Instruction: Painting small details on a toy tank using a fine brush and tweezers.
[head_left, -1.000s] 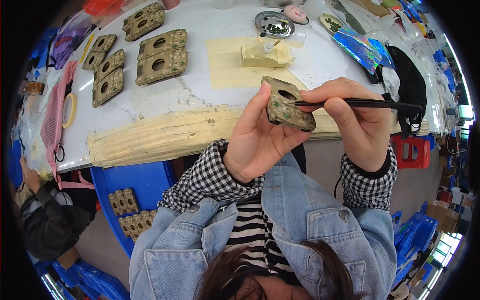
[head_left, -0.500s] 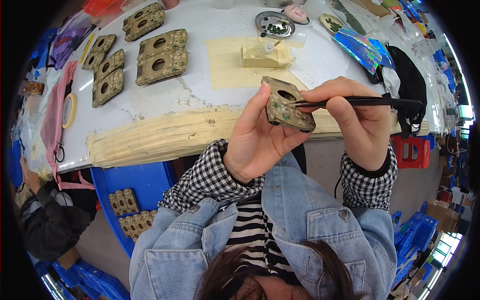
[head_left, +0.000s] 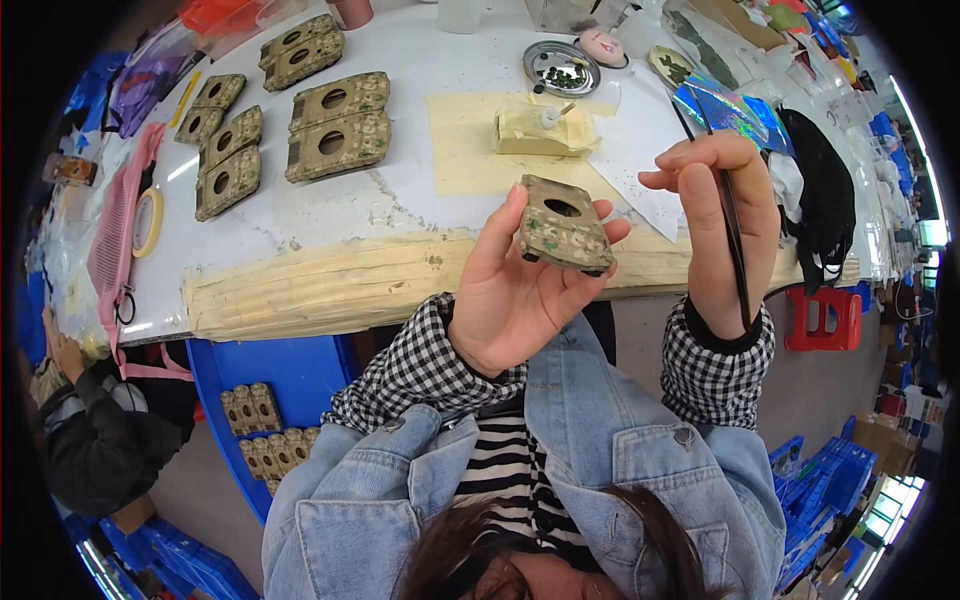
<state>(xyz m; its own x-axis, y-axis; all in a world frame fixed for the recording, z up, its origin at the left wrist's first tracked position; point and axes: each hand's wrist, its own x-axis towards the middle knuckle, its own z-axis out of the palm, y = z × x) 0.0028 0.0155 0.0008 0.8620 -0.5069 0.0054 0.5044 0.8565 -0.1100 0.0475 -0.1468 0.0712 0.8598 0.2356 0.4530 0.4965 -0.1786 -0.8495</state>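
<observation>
A camouflage-painted model tank hull [head_left: 562,240] with a round hole in its top rests tilted in my left hand [head_left: 500,310], whose thumb and fingers grip its sides. My right hand [head_left: 735,190] is apart from the hull, to its right, closed around black tweezers [head_left: 733,235]. The tweezer tips point up and away from me, slightly spread; nothing can be made out between them. Behind the hull stands a block wrapped in masking tape [head_left: 520,138], with a small white cup [head_left: 551,118] and a thin stick on it. More camouflage hulls [head_left: 340,140] lie at the left of the table.
A round metal dish [head_left: 535,85] with dark green bits sits at the back. Shiny holographic film [head_left: 730,108] and black cloth [head_left: 820,185] lie right. Left are a tape roll [head_left: 146,222] and pink mesh [head_left: 118,225]. A blue tray [head_left: 225,370] holds hulls. Another person [head_left: 110,440] sits left.
My right hand has drawn the tweezers away from the hull and swung their tips upward. My left hand still holds the hull, now turned a little.
</observation>
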